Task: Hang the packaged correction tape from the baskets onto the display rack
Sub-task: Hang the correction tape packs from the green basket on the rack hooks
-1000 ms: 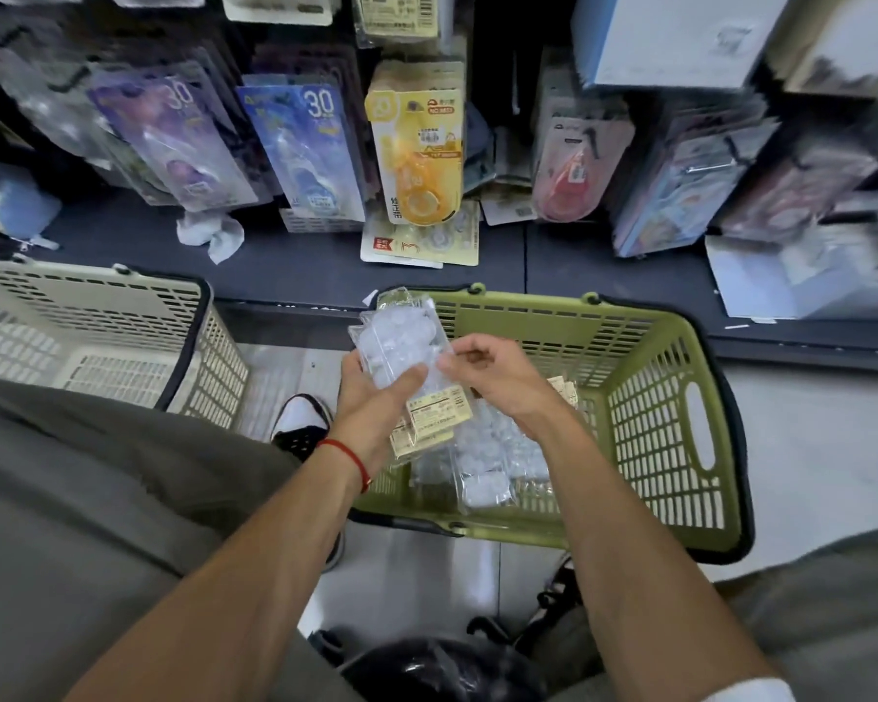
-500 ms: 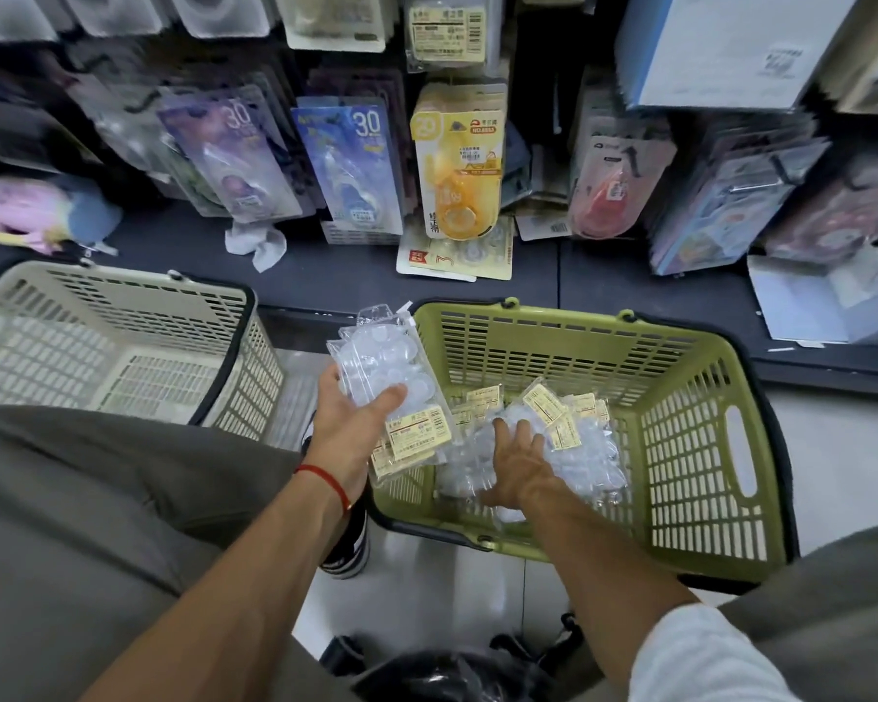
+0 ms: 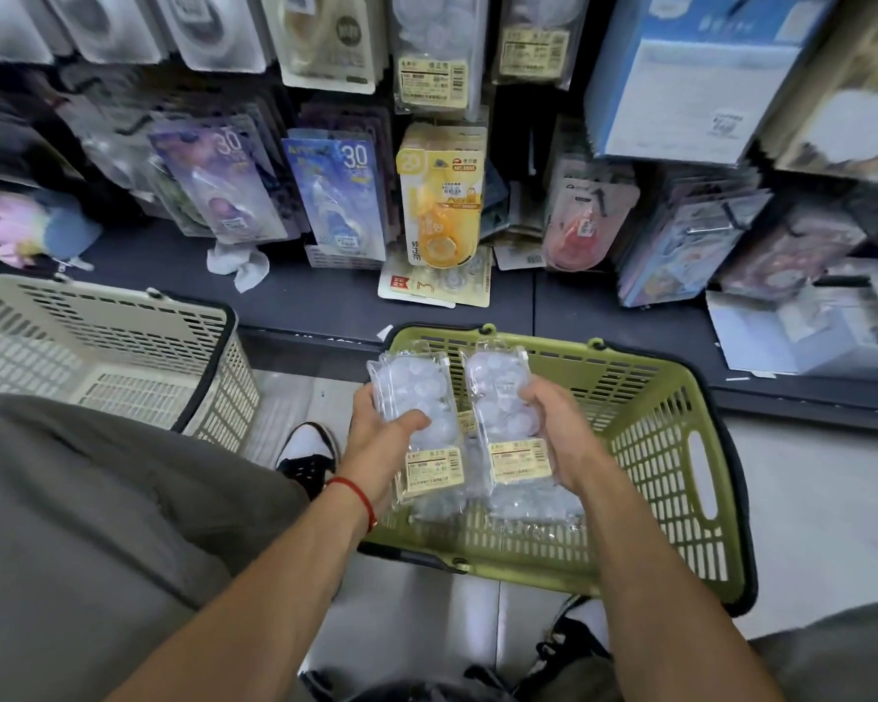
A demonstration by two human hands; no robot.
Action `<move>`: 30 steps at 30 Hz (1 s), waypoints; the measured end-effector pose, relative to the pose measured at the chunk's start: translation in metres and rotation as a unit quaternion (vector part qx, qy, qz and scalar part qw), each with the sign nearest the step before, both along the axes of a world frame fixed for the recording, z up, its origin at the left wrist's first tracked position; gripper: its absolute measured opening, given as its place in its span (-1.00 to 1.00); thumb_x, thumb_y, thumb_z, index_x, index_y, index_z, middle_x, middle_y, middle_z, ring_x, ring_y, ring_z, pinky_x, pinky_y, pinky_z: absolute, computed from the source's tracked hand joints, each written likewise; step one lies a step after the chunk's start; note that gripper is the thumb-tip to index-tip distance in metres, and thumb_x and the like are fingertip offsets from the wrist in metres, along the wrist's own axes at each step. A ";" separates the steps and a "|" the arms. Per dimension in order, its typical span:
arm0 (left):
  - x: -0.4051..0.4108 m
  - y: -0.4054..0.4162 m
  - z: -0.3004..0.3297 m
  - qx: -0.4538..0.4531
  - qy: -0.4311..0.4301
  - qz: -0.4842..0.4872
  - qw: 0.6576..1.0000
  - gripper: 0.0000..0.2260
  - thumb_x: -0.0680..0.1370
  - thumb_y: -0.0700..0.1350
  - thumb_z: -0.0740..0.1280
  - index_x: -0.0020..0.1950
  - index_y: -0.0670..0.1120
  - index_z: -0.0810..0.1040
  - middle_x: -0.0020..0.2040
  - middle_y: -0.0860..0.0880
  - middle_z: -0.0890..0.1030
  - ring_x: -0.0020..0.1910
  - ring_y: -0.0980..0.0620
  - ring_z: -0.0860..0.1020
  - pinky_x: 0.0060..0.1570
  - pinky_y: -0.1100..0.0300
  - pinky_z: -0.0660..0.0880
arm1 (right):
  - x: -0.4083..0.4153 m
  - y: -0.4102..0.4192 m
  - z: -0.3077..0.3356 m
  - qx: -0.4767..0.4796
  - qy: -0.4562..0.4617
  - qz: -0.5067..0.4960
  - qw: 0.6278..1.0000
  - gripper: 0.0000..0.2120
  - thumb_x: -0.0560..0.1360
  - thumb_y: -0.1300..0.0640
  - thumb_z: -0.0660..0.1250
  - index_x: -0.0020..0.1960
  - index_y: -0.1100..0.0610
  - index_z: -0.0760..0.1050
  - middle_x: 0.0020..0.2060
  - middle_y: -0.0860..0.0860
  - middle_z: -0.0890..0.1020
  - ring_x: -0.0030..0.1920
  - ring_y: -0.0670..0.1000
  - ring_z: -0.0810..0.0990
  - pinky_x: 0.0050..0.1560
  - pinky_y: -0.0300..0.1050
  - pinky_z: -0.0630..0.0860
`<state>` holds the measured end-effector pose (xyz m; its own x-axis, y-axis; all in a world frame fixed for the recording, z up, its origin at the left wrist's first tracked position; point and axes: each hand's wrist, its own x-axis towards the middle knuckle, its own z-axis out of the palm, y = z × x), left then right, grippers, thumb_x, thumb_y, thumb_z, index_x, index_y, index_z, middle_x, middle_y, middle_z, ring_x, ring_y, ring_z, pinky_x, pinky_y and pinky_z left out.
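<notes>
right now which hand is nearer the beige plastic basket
Left. The left hand is just right of the beige plastic basket; the right hand is farther right, over the green basket.

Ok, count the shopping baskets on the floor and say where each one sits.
2. The beige basket sits at the left, beside the person's knee. The green basket sits at centre-right, under both hands, with clear packs inside. Others may lie outside the view.
</notes>
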<state>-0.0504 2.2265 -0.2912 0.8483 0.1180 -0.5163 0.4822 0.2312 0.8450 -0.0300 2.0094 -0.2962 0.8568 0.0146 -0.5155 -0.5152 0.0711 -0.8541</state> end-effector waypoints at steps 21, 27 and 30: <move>0.135 -0.019 0.231 0.021 -0.323 -0.110 0.940 -0.29 0.37 0.26 0.54 0.45 0.06 0.44 0.28 0.02 0.69 0.28 -0.07 0.65 0.36 -0.21 0.53 | 0.098 0.011 0.241 -0.122 -0.354 -0.040 0.926 -0.73 0.65 -0.10 0.25 0.03 0.10 0.56 -0.04 0.14 0.72 -0.07 0.16 0.71 -0.04 0.11 0.59; 0.162 -0.022 0.240 0.079 -0.392 -0.053 0.915 -0.66 0.55 0.18 0.44 0.27 0.31 0.41 0.12 0.62 0.48 0.14 0.66 0.41 0.24 0.27 0.39 | 0.117 0.014 0.260 -0.111 -0.415 -0.112 0.896 -0.72 0.62 -0.15 0.27 -0.13 0.01 0.52 -0.26 -0.01 0.54 -0.23 0.01 0.48 -0.20 -0.03 0.47; 0.169 -0.020 0.237 0.130 -0.404 0.006 0.905 -0.56 0.62 0.15 0.40 0.46 0.23 0.33 0.32 0.44 0.40 0.33 0.42 0.37 0.44 0.12 0.32 | 0.128 0.015 0.267 -0.111 -0.428 -0.129 0.888 -0.74 0.69 -0.11 0.28 -0.15 -0.09 0.56 -0.27 -0.06 0.56 -0.23 -0.05 0.48 -0.19 -0.11 0.46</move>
<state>0.1184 2.2065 -0.0542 0.9347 0.1575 0.3186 -0.3186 -0.0259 0.9475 0.0978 2.0244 -0.0295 0.8963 -0.2601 0.3593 0.3373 -0.1264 -0.9329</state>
